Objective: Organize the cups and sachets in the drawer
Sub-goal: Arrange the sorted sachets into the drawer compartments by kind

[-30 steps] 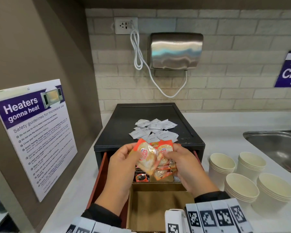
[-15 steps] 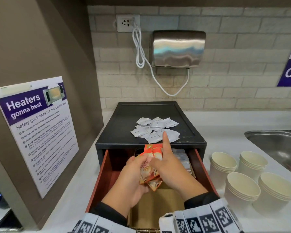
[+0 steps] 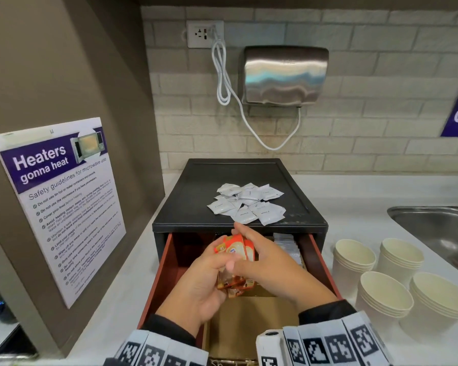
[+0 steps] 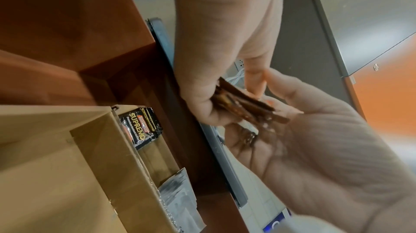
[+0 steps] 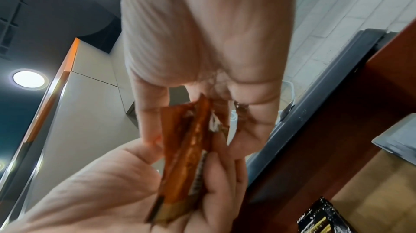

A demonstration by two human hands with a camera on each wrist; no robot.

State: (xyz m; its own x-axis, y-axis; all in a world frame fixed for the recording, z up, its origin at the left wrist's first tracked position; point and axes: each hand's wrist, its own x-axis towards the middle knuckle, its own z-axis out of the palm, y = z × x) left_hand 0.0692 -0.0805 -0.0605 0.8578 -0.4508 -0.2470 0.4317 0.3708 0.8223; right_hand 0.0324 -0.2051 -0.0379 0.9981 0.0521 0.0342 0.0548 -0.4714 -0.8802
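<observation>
Both hands hold one stack of orange sachets (image 3: 236,250) on edge over the open drawer (image 3: 167,270). My left hand (image 3: 209,278) grips the stack's lower end, thumb on one side and fingers on the other (image 5: 220,169). My right hand (image 3: 265,260) clasps the upper part, its fingers (image 5: 150,116) bracketing the sachets (image 5: 186,148). A pile of white sachets (image 3: 246,204) lies on top of the black drawer unit (image 3: 196,196). Several stacks of paper cups (image 3: 385,294) stand on the counter to the right. In the drawer's back row sit a black sachet (image 4: 141,126) and silver sachets (image 4: 180,201).
A cardboard divider (image 3: 251,320) forms compartments in the drawer; its front compartment shows bare cardboard. A steel sink (image 3: 439,225) lies at the far right. A brown side wall with a poster (image 3: 61,202) closes the left. A hand dryer (image 3: 284,75) hangs on the tiled wall.
The hands have come down from in front of the unit's top to over the drawer. The fanned orange sachets are now squared into a tight stack. The right index finger has lowered.
</observation>
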